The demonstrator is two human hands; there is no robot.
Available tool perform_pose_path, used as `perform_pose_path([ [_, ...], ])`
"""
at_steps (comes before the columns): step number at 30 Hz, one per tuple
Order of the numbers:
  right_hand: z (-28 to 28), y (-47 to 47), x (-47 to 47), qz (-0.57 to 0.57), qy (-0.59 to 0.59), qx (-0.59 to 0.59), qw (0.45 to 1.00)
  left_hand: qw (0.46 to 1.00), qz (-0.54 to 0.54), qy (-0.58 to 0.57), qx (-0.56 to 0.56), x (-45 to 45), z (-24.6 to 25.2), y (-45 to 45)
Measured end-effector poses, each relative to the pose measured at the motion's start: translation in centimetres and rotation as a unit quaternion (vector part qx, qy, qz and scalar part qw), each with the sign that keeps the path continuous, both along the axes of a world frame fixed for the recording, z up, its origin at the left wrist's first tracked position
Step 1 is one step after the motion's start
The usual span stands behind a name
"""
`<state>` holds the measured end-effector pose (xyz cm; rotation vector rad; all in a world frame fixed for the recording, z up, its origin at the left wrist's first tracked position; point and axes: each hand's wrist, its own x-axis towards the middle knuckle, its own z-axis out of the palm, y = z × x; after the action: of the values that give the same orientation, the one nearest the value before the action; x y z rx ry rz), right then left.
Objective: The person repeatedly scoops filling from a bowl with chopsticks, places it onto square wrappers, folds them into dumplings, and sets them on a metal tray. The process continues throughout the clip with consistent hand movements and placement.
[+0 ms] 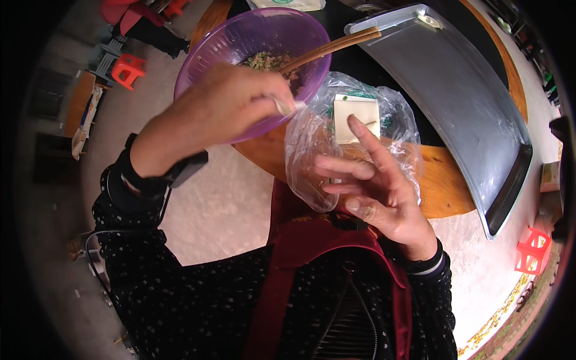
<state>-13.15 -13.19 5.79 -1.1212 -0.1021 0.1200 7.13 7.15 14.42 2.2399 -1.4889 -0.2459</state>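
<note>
My left hand (229, 101) is blurred above the near side of a purple plastic bowl (182, 76), its fingers closed on a small pale dough wrapper (285, 106). Minced filling with green bits (265, 61) lies in the bowl, and a pair of wooden chopsticks (333, 48) rests in it, reaching out over the rim. My right hand (382, 180) has its fingers spread and holds nothing; its index fingertip is at a stack of square dough wrappers (346, 130), perhaps touching it. The stack lies on a clear plastic bag (310, 148).
A large metal tray (441, 90) stands at the right with one pale folded dough piece (429, 20) at its far end. Another plastic package (297, 3) is behind the bowl. Red stools (128, 70) stand on the floor; a person (139, 20) is at the upper left.
</note>
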Motion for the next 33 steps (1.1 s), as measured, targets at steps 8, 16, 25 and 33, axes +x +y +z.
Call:
perform_pose_path([
  [8,-2.6,-2.4,0.4,-0.040,0.006,-0.015,0.999,0.952,0.090,-0.206,0.210,14.4,-4.6,3.3],
  [16,-3.7,-2.8,0.8,-0.036,0.010,-0.011,0.999,0.965,0.041,-0.021,0.260,17.3,-8.7,1.1],
  [25,-3.4,-1.9,0.8,-0.017,-0.012,-0.047,0.999,0.936,0.198,0.286,0.053,14.0,-1.9,6.5],
  [33,-3.3,-0.2,2.2,-0.046,0.003,-0.099,0.994,0.935,0.177,0.304,-0.036,10.4,-1.9,6.3],
])
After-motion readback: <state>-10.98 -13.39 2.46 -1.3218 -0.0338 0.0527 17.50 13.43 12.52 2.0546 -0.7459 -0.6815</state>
